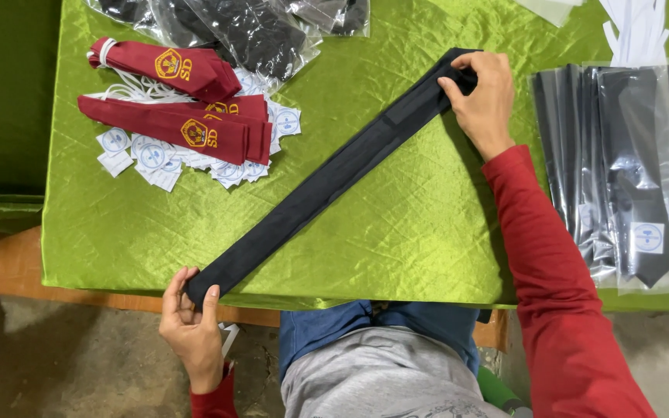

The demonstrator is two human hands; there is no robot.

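table (396, 232): shiny green cloth | floor (63, 364): grey concrete | light: even

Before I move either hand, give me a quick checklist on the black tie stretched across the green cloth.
1. Left hand grips the narrow end of the black tie at the table edge: ok.
2. Right hand pins the wide end: ok.
3. Tie lies flat and straight between the hands: ok.
4. Tie clear of the red ties: ok.
5. Tie clear of the bagged ties on the right: ok.
6. Underside of tie clean: cannot tell.
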